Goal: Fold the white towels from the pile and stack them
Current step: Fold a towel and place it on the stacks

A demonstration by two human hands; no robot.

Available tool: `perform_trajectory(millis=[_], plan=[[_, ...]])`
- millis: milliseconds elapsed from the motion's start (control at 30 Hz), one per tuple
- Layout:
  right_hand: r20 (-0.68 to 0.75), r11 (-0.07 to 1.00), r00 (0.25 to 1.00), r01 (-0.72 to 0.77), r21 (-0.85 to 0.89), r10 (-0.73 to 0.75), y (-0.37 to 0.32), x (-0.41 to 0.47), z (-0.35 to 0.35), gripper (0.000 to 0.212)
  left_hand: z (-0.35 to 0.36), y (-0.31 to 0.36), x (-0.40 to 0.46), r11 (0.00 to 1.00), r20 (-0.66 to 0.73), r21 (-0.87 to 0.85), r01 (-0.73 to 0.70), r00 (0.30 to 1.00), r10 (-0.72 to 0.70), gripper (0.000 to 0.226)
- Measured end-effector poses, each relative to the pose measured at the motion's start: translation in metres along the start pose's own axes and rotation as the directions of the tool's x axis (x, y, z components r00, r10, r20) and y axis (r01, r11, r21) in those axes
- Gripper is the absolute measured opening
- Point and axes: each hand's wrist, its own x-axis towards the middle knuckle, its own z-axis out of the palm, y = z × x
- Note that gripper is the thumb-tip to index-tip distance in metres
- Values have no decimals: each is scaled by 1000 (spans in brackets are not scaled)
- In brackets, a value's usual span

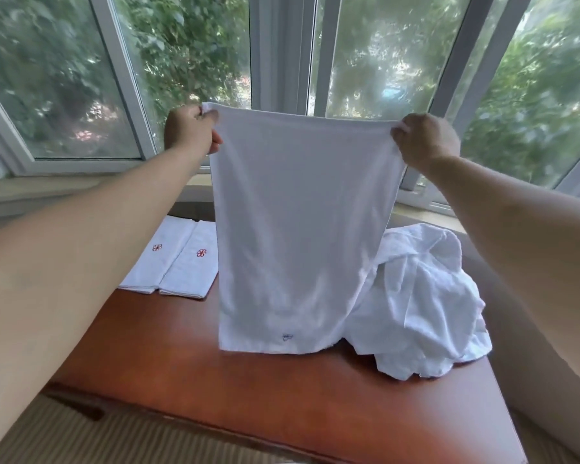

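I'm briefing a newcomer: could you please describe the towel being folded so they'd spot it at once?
Start at the brown table under the window. The towel hangs above it, between folded towels and a crumpled pile. It alone is held up by both top corners.

One held-up white towel (292, 229), two folded towels (178, 262), one crumpled pile (422, 296), two hands (190, 132), one table (248, 390)
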Motion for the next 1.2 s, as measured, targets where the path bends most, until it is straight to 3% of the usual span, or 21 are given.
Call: perform_trajectory(millis=[133, 367, 533, 633, 733, 900, 1000, 1100, 1200], plan=[[53, 998, 998, -45, 49, 43, 2, -9, 12, 31, 2, -18, 0, 998, 52, -23, 64, 997, -63, 23], [199, 913, 970, -202, 353, 138, 7, -20, 42, 24, 2, -46, 0, 992, 73, 63, 113, 990, -118, 23], [370, 753, 904, -394, 527, 214, 17, -31, 73, 19, 1, -76, -6, 979, 178, 117, 167, 966, -186, 20], [502, 635, 839, -507, 583, 210, 23, -39, 88, 39, -5, -93, -14, 948, 347, 72, 311, 883, -316, 24], [568, 639, 804, -532, 555, 176, 27, -50, 100, 31, -13, -109, -22, 925, 446, 122, 361, 812, -376, 7], [658, 681, 737, -561, 471, 152, 31, -72, 123, 23, -15, -142, -33, 875, 499, 318, 365, 721, -481, 12], [738, 734, 661, -567, 375, 133, 32, -89, 137, 12, -11, -163, -41, 838, 529, 412, 356, 656, -539, 11], [816, 791, 566, -551, 266, 120, 36, -96, 151, 22, -6, -182, -44, 786, 536, 515, 341, 587, -606, 24], [858, 821, 502, -532, 209, 107, 39, -93, 166, 20, 5, -198, -40, 749, 515, 570, 338, 563, -646, 19]])
